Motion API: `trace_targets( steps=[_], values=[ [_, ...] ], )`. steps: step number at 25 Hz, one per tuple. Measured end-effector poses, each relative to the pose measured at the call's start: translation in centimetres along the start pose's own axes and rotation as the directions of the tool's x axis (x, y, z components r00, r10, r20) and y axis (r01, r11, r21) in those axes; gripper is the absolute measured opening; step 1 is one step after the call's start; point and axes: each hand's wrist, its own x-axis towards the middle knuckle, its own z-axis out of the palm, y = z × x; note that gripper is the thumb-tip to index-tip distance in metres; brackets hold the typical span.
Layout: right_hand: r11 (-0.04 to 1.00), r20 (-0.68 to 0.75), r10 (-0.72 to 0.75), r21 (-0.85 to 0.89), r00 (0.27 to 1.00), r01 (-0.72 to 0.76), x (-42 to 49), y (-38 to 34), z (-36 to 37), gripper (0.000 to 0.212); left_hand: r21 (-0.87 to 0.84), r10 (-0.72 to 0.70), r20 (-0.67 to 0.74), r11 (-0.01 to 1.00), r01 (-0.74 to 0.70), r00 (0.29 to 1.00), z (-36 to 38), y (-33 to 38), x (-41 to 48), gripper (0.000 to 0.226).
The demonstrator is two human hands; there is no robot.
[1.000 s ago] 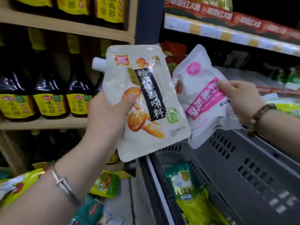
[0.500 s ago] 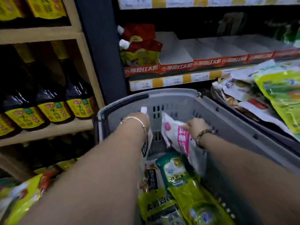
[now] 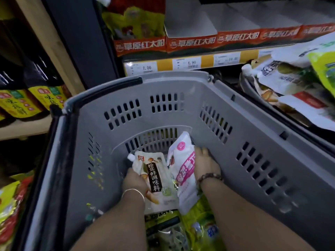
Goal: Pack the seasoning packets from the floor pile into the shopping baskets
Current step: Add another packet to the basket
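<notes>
Both my hands are deep inside the grey shopping basket [image 3: 181, 84]. My left hand [image 3: 133, 180] grips a cream spouted seasoning pouch [image 3: 154, 178] with a black label and mushroom pictures, low near the basket floor. My right hand [image 3: 205, 163] holds a white pouch with pink lettering [image 3: 183, 167] right beside it, its fingers curled behind the pack. The two pouches touch each other. Under them lie yellow-green packets [image 3: 197, 223], partly hidden by my forearms.
A second basket [image 3: 253, 89] at the right holds white and green packets [image 3: 293, 78]. Dark sauce bottles [image 3: 23, 91] fill wooden shelves at the left. A store shelf with price tags [image 3: 181, 63] runs behind the basket. Loose packets [image 3: 10, 205] lie at the lower left.
Both hands have gone from holding the two pouches up in the air to lowering them into the grey basket. The view has tilted down with them.
</notes>
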Motion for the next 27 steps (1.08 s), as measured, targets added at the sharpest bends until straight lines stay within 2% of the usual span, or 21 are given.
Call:
trace_targets(
  steps=[1,2,3,4,5,6,8,12,17,22,25,27],
  values=[
    [0.987,-0.004,-0.125,-0.097,0.992,0.124,-0.1,0.1,0.3,0.047,0.099,0.072,-0.086,0.993,-0.063,0.994,0.2,-0.2,0.1,0.046],
    [0.950,0.010,-0.256,-0.183,0.967,0.254,-0.1,0.4,0.6,0.055,0.214,0.202,-0.165,0.963,-0.165,0.965,0.4,-0.2,0.0,0.056],
    [0.897,0.051,-0.370,-0.241,0.928,0.371,-0.2,0.8,1.1,0.060,0.331,0.361,-0.178,0.898,-0.290,0.915,0.8,-0.2,-0.3,0.062],
    [0.860,0.103,-0.438,-0.241,0.893,0.450,-0.6,1.2,1.5,0.060,0.431,0.502,-0.095,0.799,-0.419,0.860,1.4,-0.4,-1.0,0.063],
    [0.840,0.154,-0.473,-0.220,0.867,0.497,-1.0,1.7,1.9,0.058,0.496,0.588,0.049,0.688,-0.530,0.808,2.2,-0.8,-1.8,0.063],
    [0.831,0.189,-0.490,-0.193,0.851,0.521,-1.5,2.2,2.6,0.058,0.526,0.604,0.187,0.605,-0.598,0.775,3.1,-1.5,-2.6,0.063],
    [0.826,0.240,-0.482,-0.197,0.843,0.529,-2.1,2.9,4.0,0.065,0.579,0.518,0.331,0.549,-0.603,0.789,4.5,-3.0,-3.5,0.063],
    [0.836,0.375,-0.382,-0.249,0.845,0.489,-1.8,3.3,6.2,0.070,0.628,0.431,0.324,0.568,-0.532,0.842,5.7,-3.9,-3.2,0.067],
    [0.823,0.386,-0.380,-0.274,0.840,0.498,-0.5,3.0,7.6,0.070,0.593,0.354,0.319,0.649,-0.476,0.879,6.1,-4.0,-3.2,0.070],
    [0.816,0.469,-0.323,-0.302,0.822,0.492,-0.2,2.3,7.4,0.071,0.621,0.246,0.440,0.612,-0.490,0.864,5.1,-2.7,-3.1,0.074],
    [0.822,0.604,-0.216,-0.312,0.767,0.477,1.4,0.9,6.0,0.077,0.660,0.108,0.548,0.554,-0.508,0.830,4.1,-0.6,-1.8,0.082],
    [0.797,0.657,-0.180,-0.339,0.732,0.500,2.7,-0.2,4.3,0.083,0.691,0.064,0.571,0.501,-0.521,0.818,2.8,1.7,-0.8,0.075]
  ],
)
